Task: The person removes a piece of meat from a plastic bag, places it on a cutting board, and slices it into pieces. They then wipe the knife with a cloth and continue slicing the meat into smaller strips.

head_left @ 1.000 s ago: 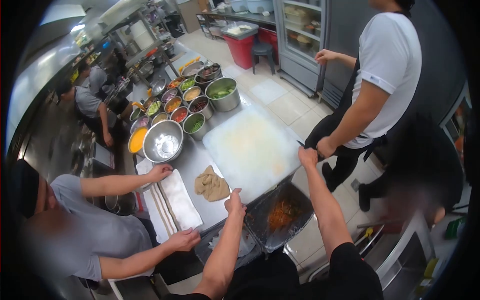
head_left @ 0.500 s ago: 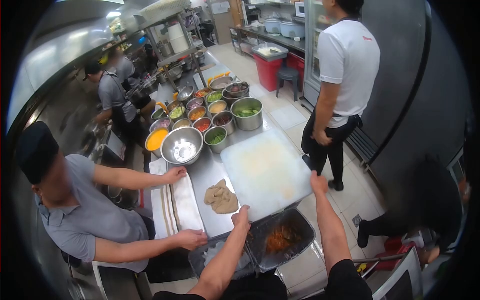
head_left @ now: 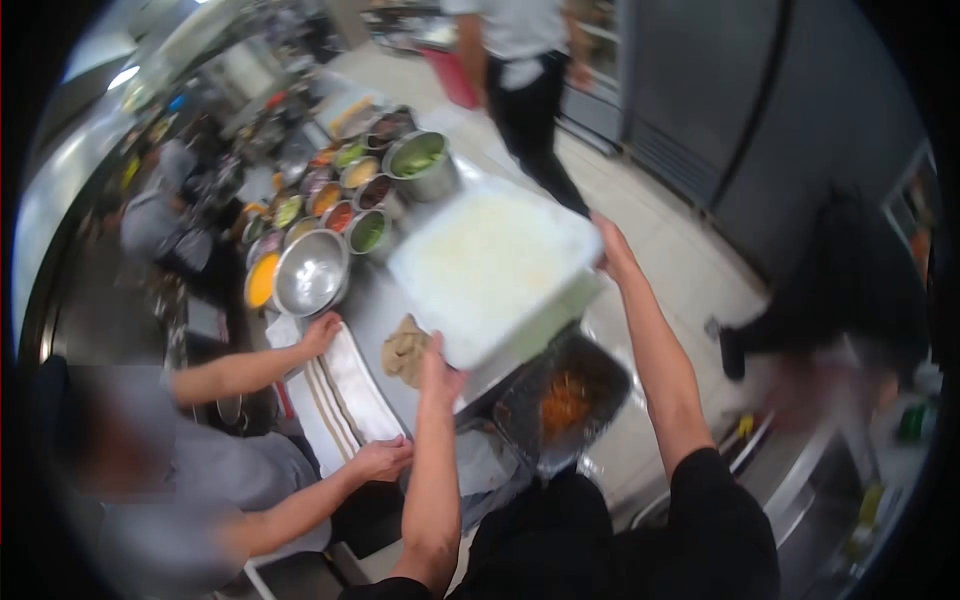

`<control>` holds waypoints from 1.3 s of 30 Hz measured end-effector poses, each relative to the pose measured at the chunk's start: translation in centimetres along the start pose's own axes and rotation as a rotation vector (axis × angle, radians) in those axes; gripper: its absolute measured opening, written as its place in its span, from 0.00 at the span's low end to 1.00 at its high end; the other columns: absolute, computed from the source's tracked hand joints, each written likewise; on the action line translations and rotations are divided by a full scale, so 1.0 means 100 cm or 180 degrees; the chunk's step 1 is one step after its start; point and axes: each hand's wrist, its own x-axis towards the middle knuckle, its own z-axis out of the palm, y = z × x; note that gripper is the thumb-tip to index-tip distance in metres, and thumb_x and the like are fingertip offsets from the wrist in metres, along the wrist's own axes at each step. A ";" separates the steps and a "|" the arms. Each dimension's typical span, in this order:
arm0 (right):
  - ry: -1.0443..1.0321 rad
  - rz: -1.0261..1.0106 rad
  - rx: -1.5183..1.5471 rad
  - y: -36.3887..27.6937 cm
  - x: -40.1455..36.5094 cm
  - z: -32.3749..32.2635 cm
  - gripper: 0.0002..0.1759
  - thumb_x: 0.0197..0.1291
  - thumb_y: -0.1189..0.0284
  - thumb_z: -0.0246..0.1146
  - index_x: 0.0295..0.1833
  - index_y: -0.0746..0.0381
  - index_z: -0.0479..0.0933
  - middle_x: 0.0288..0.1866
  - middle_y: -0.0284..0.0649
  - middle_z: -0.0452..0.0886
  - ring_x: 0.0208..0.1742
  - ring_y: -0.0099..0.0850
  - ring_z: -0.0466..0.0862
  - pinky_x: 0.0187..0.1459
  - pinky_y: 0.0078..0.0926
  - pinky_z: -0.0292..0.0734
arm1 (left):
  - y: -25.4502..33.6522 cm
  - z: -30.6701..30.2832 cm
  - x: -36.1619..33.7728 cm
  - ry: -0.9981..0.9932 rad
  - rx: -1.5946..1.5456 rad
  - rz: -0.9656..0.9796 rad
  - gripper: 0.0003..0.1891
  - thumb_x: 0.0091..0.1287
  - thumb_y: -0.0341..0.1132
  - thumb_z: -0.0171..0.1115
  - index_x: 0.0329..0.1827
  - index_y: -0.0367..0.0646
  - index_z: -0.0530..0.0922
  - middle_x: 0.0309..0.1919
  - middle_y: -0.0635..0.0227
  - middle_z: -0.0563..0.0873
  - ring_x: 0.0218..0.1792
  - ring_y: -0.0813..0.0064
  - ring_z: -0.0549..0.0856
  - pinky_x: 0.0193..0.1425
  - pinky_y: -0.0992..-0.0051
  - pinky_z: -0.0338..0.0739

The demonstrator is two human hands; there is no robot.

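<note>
A large white cutting board [head_left: 500,260] lies across the end of the steel counter, its near edge raised, with a greenish surface showing beneath. My left hand [head_left: 440,368] grips its near left corner, beside a crumpled brown cloth [head_left: 404,351]. My right hand [head_left: 612,246] grips the board's right edge. A co-worker's two hands rest at the far and near ends of a folded white striped towel [head_left: 350,395] to the left. Below the board's near edge sits a black bin [head_left: 520,425] with orange scraps [head_left: 567,404] inside.
An empty steel bowl [head_left: 311,272] and several metal pots of chopped food stand beyond the board, including a large pot of greens [head_left: 420,165]. A person in white [head_left: 522,60] stands past the counter. Another person in black is at the right.
The board's near edge has risen, and both my hands have moved up with it. The view has turned and blurred. The person in white has moved left in view.
</note>
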 end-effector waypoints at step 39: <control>-0.0248 -0.2466 -0.3602 0.109 -0.086 0.061 0.04 0.54 0.72 0.64 0.34 0.60 0.80 0.42 0.41 0.81 0.54 0.43 0.76 0.53 0.41 0.67 | 0.117 0.050 -0.008 0.0199 0.0373 -0.0174 0.12 0.76 0.37 0.50 0.54 0.40 0.75 0.35 0.62 0.86 0.30 0.67 0.88 0.20 0.72 0.85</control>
